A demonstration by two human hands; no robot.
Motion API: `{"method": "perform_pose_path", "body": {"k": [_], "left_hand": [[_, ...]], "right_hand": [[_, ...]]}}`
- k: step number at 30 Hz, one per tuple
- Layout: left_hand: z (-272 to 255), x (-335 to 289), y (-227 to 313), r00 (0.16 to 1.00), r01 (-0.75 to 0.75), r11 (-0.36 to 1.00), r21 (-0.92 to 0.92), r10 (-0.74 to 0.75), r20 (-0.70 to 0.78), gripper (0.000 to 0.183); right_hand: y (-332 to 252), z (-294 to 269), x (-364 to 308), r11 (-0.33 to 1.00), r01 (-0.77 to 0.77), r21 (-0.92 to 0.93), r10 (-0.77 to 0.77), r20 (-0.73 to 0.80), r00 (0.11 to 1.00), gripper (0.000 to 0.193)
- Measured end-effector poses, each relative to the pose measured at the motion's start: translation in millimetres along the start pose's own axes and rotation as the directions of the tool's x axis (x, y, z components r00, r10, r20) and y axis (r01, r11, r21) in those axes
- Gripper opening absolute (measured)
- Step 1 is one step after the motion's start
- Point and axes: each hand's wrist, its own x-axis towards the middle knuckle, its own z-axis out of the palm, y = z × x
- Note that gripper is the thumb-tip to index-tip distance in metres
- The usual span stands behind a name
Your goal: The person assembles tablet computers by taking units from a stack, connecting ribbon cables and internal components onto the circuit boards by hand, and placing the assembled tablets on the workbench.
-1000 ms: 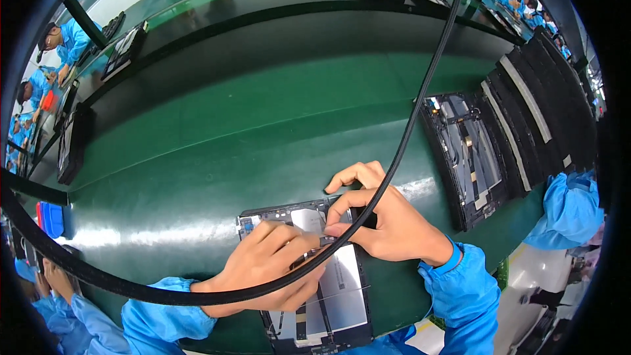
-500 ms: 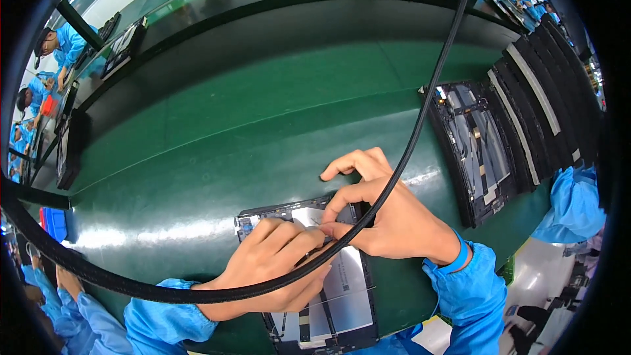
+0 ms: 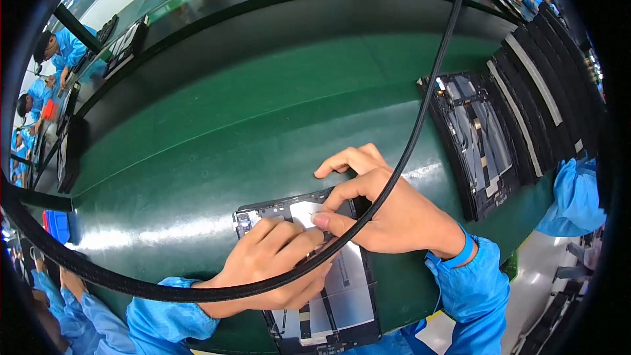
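Note:
An opened tablet [image 3: 355, 297] with a silver inner panel, black ribbon strips and a dark frame lies on the green bench in front of me. My left hand [image 3: 263, 256] rests over its left and middle part, fingers curled and pressed together. Whatever those fingertips hold is hidden beneath them. Above the tablet's upper middle, my right hand [image 3: 411, 220] has thumb and index finger together by a pale silver patch, its other fingers raised and bent. Anything between that thumb and finger is too small to make out.
A thick black cable [image 3: 420, 125] loops across the view, passing in front of both hands. At the right stands another opened tablet [image 3: 483, 144] beside a row of black slabs [image 3: 545, 85]. A blue bin [image 3: 58, 225] sits at the left edge. Blue-sleeved people work around the bench.
My right thumb and index finger have shifted slightly left and up, away from the left fingertips. The left hand stays almost in place. The view has tilted a little.

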Motion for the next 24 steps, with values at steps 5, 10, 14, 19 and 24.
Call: {"method": "perform_pose_path", "body": {"k": [5, 10, 14, 19, 24], "left_hand": [[4.6, 0.3, -3.1, 0.996, 0.040, 0.994, -0.102, -0.047, -0.069, 0.039], [4.7, -2.1, -2.1, 0.998, 0.037, 0.999, -0.039, -0.039, -0.054, 0.038], [1.6, -2.2, 2.0, 1.000, 0.004, 0.999, 0.040, -0.003, -0.025, 0.044], [7.4, -6.6, 8.9, 1.000, 0.026, 1.000, 0.003, -0.026, -0.014, 0.051], [-0.5, -8.3, 9.4, 0.997, 0.078, 0.997, -0.002, -0.078, 0.017, 0.042]], "right_hand": [[-5.3, 2.3, 5.7, 0.999, -0.037, -0.029, 0.036, -0.017, 0.999, 0.018], [-18.9, 2.1, 7.0, 0.996, -0.016, -0.088, 0.009, -0.076, 0.997, 0.022], [-34.5, 7.6, 3.6, 0.951, 0.021, -0.308, -0.056, -0.105, 0.993, 0.021], [-38.2, 8.2, 1.3, 0.944, -0.016, -0.329, 0.005, -0.036, 0.999, 0.008], [-19.2, -8.1, 2.4, 0.991, -0.116, -0.063, 0.117, 0.007, 0.993, 0.007]]}}
